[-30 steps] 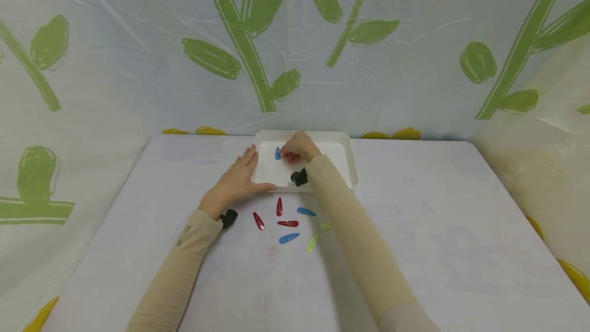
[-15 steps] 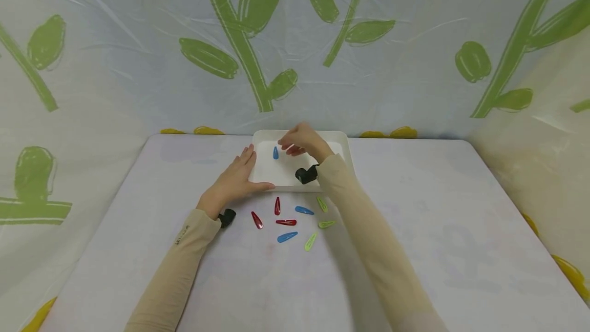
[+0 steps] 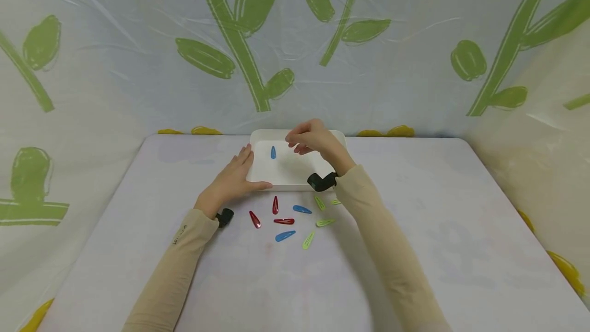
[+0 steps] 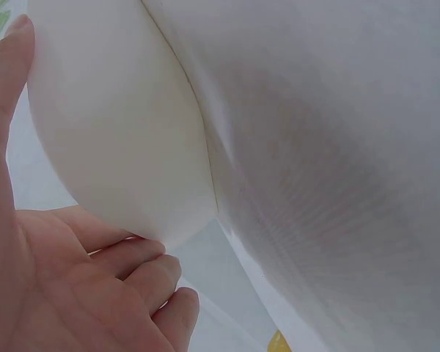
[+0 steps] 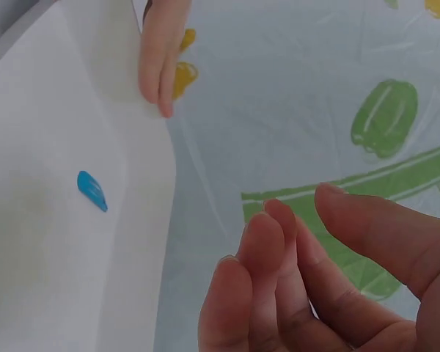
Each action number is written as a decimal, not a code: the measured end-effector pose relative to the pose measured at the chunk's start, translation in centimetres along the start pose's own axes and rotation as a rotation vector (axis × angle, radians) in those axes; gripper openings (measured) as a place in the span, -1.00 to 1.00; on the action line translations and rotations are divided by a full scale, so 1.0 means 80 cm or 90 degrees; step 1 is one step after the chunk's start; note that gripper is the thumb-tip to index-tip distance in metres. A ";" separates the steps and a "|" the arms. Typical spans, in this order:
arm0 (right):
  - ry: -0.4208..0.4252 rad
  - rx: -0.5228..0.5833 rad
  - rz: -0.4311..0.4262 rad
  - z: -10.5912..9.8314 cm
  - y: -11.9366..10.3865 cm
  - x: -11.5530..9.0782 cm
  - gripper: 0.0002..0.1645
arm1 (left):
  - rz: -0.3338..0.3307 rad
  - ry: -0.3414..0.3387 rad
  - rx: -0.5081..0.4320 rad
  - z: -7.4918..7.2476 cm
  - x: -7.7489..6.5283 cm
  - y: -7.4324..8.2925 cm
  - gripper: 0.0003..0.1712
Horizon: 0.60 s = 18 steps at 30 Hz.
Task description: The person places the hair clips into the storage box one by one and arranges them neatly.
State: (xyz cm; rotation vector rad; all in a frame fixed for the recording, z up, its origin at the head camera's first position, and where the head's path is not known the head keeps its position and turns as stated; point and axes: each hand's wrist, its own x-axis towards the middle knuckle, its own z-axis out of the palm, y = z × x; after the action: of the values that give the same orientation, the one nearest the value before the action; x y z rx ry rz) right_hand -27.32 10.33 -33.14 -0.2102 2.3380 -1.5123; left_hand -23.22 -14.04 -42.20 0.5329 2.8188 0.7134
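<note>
A white tray [image 3: 288,170] stands at the back of the table with one blue hair clip [image 3: 273,152] lying in its left part. My left hand [image 3: 230,175] rests against the tray's front left corner, thumb along the front wall and fingers along the left side. In the left wrist view its fingers [image 4: 152,282] lie against the tray's outer wall. Raised over the tray's back right part, my right hand [image 3: 315,138] has loosely bent fingers. The right wrist view shows a gap between thumb and fingers [image 5: 264,242] and nothing held there.
In front of the tray lie three red hair clips [image 3: 283,221], two blue hair clips [image 3: 285,236] and several yellow-green hair clips [image 3: 324,223]. One of the yellow-green ones sits partly under the right wrist. A flower-printed curtain [image 3: 295,45] hangs behind the table.
My right hand has risen from beside the blue hair clip in the tray and moved right, away from it. The left hand stays at the tray's corner.
</note>
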 end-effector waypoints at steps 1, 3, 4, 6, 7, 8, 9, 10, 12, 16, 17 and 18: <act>0.001 -0.001 -0.007 -0.002 0.000 -0.005 -0.72 | -0.001 0.000 0.001 0.001 0.001 0.000 0.37; 0.006 -0.009 -0.022 -0.005 0.002 -0.013 -0.74 | -0.002 0.000 0.004 0.002 0.002 -0.001 0.37; 0.008 -0.014 -0.031 -0.007 0.002 -0.017 -0.75 | -0.004 -0.001 0.005 0.002 0.002 -0.001 0.37; 0.012 -0.025 -0.047 -0.010 0.004 -0.025 -0.74 | -0.006 0.000 0.004 0.003 0.003 -0.001 0.37; 0.014 -0.033 -0.054 -0.012 0.005 -0.029 -0.74 | -0.006 0.000 0.004 0.003 0.003 -0.001 0.37; 0.015 -0.039 -0.062 -0.014 0.005 -0.033 -0.74 | -0.007 -0.001 0.004 0.003 0.004 -0.001 0.37; 0.015 -0.043 -0.069 -0.017 0.006 -0.038 -0.74 | -0.007 -0.002 0.004 0.003 0.004 -0.001 0.37; 0.015 -0.051 -0.074 -0.018 0.007 -0.042 -0.74 | -0.007 -0.001 0.005 0.003 0.004 -0.001 0.37; 0.017 -0.067 -0.080 -0.022 0.008 -0.051 -0.76 | -0.002 0.001 0.006 0.003 0.004 -0.002 0.37; 0.024 -0.113 -0.090 -0.030 0.014 -0.068 -0.78 | 0.008 0.005 0.008 0.004 0.004 -0.004 0.36; 0.027 -0.123 -0.092 -0.032 0.016 -0.072 -0.78 | 0.009 0.006 0.009 0.004 0.004 -0.004 0.36; 0.032 -0.135 -0.094 -0.034 0.019 -0.076 -0.79 | 0.011 0.006 0.009 0.004 0.004 -0.004 0.36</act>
State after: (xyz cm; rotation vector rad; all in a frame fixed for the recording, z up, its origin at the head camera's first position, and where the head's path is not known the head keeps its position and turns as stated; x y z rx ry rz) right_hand -22.55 15.17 -32.22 -0.4106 2.5726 -1.3442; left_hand -23.54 -14.06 -42.70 0.5577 2.8340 0.7008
